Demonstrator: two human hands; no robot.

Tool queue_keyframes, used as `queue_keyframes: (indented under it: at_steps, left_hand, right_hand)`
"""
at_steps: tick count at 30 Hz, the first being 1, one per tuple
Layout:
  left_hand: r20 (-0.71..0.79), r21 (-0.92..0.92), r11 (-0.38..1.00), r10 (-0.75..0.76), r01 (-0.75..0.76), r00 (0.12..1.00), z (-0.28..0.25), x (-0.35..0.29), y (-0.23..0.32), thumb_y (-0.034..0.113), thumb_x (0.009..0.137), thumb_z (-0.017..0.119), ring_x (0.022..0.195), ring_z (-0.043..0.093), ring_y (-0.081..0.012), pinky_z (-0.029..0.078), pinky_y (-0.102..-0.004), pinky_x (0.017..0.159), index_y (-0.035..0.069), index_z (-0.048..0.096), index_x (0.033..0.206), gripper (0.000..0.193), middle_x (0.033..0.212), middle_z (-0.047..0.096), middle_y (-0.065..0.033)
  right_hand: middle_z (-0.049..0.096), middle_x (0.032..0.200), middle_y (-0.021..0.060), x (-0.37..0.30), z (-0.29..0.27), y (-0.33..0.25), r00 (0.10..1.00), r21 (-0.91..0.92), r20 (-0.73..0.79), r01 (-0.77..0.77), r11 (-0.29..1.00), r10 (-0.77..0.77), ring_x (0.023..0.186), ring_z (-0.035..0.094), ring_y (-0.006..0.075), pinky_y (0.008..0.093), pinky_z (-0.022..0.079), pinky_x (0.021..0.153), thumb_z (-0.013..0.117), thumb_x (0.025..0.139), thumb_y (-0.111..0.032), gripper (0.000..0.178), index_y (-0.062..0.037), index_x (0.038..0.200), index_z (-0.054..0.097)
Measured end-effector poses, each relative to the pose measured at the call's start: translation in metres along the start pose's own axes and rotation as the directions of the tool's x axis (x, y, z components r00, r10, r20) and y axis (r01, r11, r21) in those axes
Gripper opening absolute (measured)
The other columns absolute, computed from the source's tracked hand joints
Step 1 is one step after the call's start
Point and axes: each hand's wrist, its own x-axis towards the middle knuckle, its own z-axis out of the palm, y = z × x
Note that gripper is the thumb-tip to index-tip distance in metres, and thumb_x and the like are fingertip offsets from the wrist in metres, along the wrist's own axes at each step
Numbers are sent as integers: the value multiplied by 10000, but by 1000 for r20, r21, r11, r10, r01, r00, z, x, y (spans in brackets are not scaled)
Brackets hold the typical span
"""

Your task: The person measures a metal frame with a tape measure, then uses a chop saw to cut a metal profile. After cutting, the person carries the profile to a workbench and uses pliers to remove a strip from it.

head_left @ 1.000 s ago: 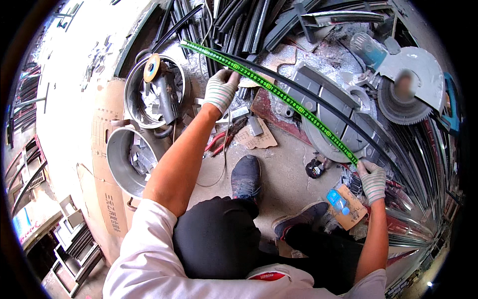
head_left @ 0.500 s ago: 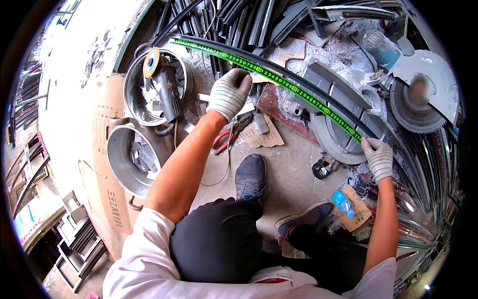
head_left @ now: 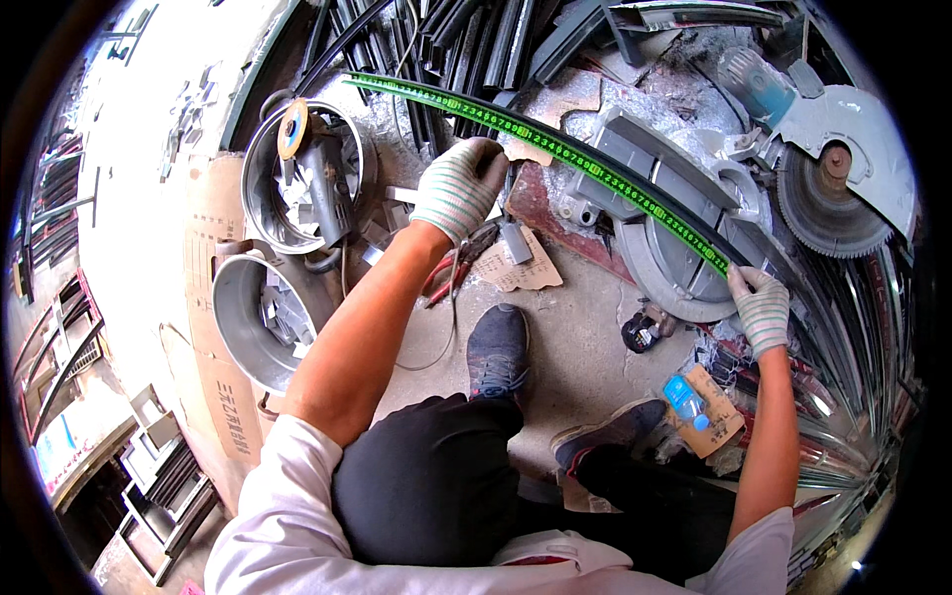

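Observation:
A green tape measure blade [head_left: 555,149] stretches from upper left to lower right, along the near edge of a long black metal profile [head_left: 650,188]. My right hand [head_left: 762,309], in a white striped glove, pinches the blade's lower right end beside the profile. My left hand [head_left: 458,190], gloved alike, is closed below the blade's left half. Its fingertips are partly hidden, and I cannot make out what they hold. Under the blade's right half stands a mitre saw, with its round base [head_left: 674,268] and toothed blade [head_left: 828,213].
An angle grinder [head_left: 322,178] lies across a metal pot [head_left: 258,218] of offcuts. Another pot [head_left: 238,317] stands nearer. Red-handled pliers [head_left: 446,273], torn cardboard [head_left: 526,273], a small black device [head_left: 643,332] and a blue-labelled bottle [head_left: 686,402] lie on the floor. Dark profiles [head_left: 476,50] are stacked behind.
The right hand and its end of the blade have shifted slightly right and up. The green blade now sits closer against the black profile. The left hand has barely moved.

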Motion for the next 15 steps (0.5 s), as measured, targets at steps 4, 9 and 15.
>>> queue_keyframes:
  at_steps: [4, 9, 15]
  left_hand:
    - [0, 38, 996, 82, -82, 997, 0, 1, 9, 130, 936, 704, 794, 679, -139, 560, -292, 743, -6, 682, 1077, 197, 893, 722, -116]
    - [-21, 174, 925, 347, -338, 938, 0, 6, 9, 75, 906, 715, 849, 701, -199, 560, -317, 778, 17, 686, 1091, 196, 964, 707, -135]
    - [97, 384, 694, 625, -609, 774, -2, 33, 47, 74, 833, 750, 1056, 628, -361, 510, -428, 922, 38, 628, 1208, 396, 1199, 634, -174]
  right_hand:
    - [724, 955, 211, 1, 5, 8, 998, -72, -37, 56, 996, -58, 922, 701, 353, 394, 524, 849, 658, 931, -402, 381, -44, 1013, 761]
    - [717, 1024, 179, 6, 5, 9, 994, -201, -23, 102, 974, -109, 961, 676, 378, 452, 526, 869, 595, 938, -498, 427, -115, 982, 777]
    - [709, 1094, 166, 14, 6, 10, 998, -198, 58, 10, 980, 1, 1051, 653, 375, 452, 507, 944, 555, 924, -570, 495, -142, 1047, 772]
